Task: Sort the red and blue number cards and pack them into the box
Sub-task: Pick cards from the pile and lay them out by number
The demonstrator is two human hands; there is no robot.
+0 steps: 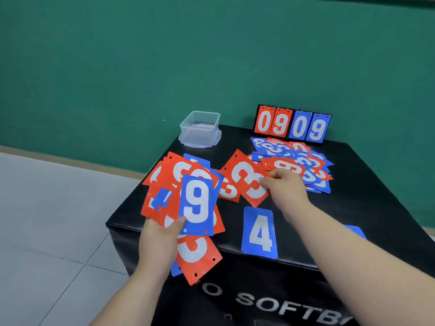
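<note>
My left hand [160, 241] grips a fanned stack of red and blue number cards [186, 191] above the near-left corner of the black block, with a blue 9 on top. My right hand [286, 187] reaches into the middle of the block, its fingers pinching a red card [281, 164] at the edge of a mixed pile [306, 163]. Two red 3 cards [244, 182] lie just left of that hand. A blue 4 card [260, 232] lies flat near the front edge. The clear plastic box [200, 128] stands open at the far-left corner.
A small flip scoreboard [293, 125] showing 09 09 stands at the back of the black block [364, 184]. Another blue card [355, 231] peeks out at the right behind my forearm. A green wall rises behind, and grey floor tiles lie to the left.
</note>
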